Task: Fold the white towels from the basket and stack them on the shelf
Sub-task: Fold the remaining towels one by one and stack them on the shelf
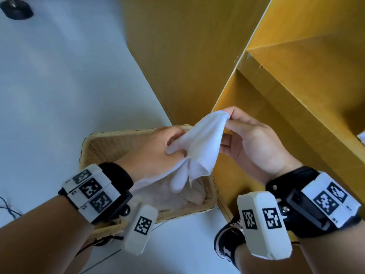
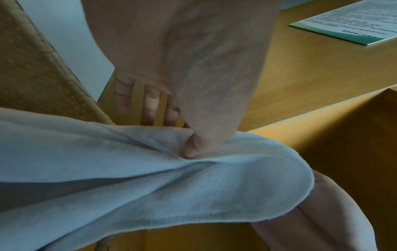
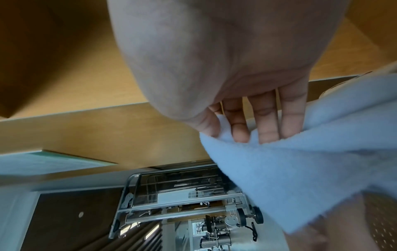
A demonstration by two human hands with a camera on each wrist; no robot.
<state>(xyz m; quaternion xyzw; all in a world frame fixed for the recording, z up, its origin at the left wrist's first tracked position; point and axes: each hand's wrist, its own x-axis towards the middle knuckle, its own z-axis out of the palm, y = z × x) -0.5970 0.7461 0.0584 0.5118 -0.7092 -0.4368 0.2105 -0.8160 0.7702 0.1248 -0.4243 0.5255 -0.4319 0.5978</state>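
A white towel [image 1: 199, 141] hangs crumpled between both hands above the woven basket [image 1: 102, 143]. My left hand [image 1: 158, 149] grips its lower bunched part, thumb pressed into the cloth [image 2: 193, 149]. My right hand [image 1: 246, 139] pinches the towel's top corner between thumb and forefinger, the other fingers lying against the cloth [image 3: 266, 132]. More white towels [image 1: 177, 196] lie in the basket's near right end. The wooden shelf [image 1: 296, 99] stands just right of the basket.
A printed leaflet [image 2: 352, 22] lies on the shelf's top surface. A shoe [image 1: 227, 240] stands on the pale floor beside the shelf base. A black round base [image 1: 16, 10] sits on the floor far left. A metal wheeled cart [image 3: 184, 203] stands beyond.
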